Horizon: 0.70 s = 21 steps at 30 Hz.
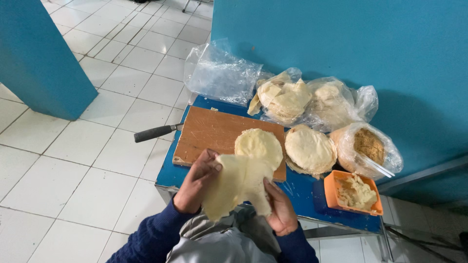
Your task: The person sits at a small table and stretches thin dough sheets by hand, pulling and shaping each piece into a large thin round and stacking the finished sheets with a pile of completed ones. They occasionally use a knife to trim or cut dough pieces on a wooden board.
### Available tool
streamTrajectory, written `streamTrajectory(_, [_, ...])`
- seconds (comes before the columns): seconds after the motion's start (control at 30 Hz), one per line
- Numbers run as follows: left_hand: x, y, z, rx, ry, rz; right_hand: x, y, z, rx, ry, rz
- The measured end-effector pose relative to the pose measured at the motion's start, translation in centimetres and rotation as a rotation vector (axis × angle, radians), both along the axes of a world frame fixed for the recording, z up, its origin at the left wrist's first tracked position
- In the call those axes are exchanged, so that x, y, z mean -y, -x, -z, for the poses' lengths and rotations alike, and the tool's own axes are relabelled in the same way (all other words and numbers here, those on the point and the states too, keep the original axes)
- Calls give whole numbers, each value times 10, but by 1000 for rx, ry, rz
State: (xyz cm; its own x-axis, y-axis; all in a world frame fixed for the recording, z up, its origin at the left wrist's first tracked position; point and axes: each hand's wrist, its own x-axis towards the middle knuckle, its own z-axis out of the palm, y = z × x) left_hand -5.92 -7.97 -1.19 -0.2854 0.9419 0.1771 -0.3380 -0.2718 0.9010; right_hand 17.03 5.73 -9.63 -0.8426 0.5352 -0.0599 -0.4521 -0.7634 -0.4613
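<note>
I see my left hand (195, 182) and right hand (280, 209) holding up one thin, pale sheet of dough (239, 182) between them, at the near edge of a small blue table (302, 192). The left fingers are closed on the sheet's left edge, thumb pressed on its face. The right fingers are closed on its lower right edge. The sheet hangs limp, with an uneven outline, just above my lap and partly in front of the table edge.

On the table just beyond the sheet lies a brown wooden board (214, 131). A round stack of dough discs (259, 145) sits on the board's right end. A knife with a black handle (155, 132) sticks out past the left side of the table, its blade hidden under or behind the board.

To the right of the board, a second round stack (310, 149) rests on the table. Near right, an orange tub (353, 193) holds pale scraps. Beyond it, an open plastic bag (368, 146) contains brown filling with a utensil in it. Further back, against the blue wall (341, 39), lie two clear bags of dough pieces (302, 100) and a crumpled empty bag (219, 73). The floor (97, 146) on the left is white tile.
</note>
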Motion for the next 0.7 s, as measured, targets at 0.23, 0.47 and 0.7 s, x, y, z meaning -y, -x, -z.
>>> streamTrajectory(0.23, [6,22,-2,374,2,-2,-33,-45,4,335,23,329])
streamTrajectory(0.47, [3,28,1,281,-47,-133,-98,-25,-81,909,-1080,765])
streamTrajectory(0.7, [-4,24,4,177,-9,-251,-46,54,-63,804,-2124,709])
